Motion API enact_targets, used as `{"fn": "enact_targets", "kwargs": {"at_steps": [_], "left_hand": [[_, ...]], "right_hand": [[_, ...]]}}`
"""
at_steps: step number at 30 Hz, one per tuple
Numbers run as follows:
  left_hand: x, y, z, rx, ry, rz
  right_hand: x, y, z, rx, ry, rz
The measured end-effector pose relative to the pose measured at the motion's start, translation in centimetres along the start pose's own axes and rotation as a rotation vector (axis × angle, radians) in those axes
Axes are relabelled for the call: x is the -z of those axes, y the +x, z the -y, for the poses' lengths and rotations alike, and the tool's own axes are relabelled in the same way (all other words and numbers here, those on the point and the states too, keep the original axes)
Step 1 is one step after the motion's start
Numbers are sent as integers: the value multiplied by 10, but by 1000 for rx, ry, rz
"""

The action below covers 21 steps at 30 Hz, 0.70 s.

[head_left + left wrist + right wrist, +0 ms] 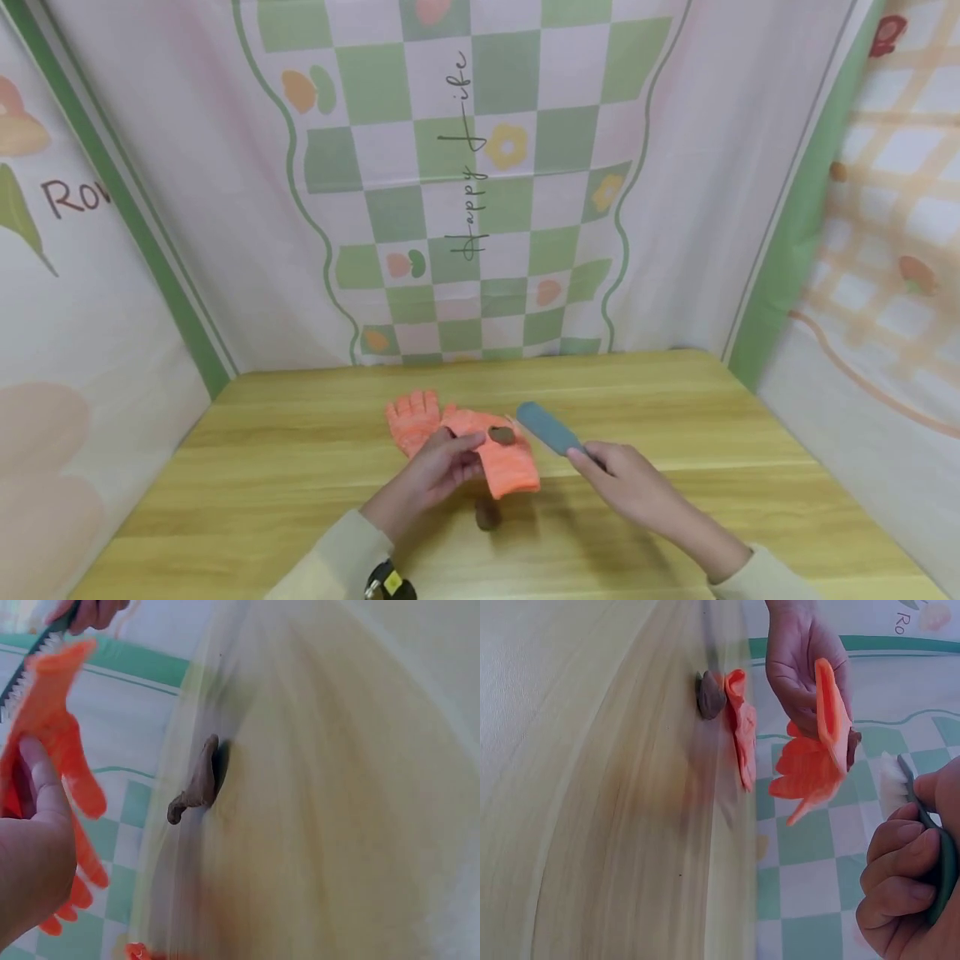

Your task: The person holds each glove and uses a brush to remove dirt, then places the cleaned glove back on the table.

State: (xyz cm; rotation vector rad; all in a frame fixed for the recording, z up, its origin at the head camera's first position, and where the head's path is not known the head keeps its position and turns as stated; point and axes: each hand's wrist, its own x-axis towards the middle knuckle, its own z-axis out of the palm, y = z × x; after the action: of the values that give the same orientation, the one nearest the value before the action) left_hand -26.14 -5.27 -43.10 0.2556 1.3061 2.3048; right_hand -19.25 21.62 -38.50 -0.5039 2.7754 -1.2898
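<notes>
An orange knit glove [513, 471] is held up above the table by my left hand [438, 471], thumb on top and fingers beneath. On the glove's upper face sits a brown, mud-like lump [501, 435]. My right hand [626, 487] grips the handle of a grey-green brush [549, 429], whose head points toward the glove. White bristles [892, 780] show in the right wrist view, a short way from the brown lump. In that view the held glove [810, 776] hangs with its cuff opening visible.
A second orange glove [411, 421] lies on the wooden table [285, 450] beyond my left hand. Another brown lump [487, 514] with a narrow tail rests on the table nearer me. Printed cloth [450, 208] hangs behind the table and along both sides.
</notes>
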Motion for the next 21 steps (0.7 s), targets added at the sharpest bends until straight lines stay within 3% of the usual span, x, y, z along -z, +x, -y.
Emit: {"fn": "enact_targets", "kwargs": {"at_steps": [6, 12, 21], "left_hand": [[3, -5, 1, -20, -31, 22], [4, -9, 1, 10, -26, -33], [2, -14, 0, 43, -70, -50]], "right_hand": [[-4, 1, 0, 22, 23, 33], [-7, 1, 2, 39, 4, 51], [-11, 3, 4, 48, -3, 62]]}}
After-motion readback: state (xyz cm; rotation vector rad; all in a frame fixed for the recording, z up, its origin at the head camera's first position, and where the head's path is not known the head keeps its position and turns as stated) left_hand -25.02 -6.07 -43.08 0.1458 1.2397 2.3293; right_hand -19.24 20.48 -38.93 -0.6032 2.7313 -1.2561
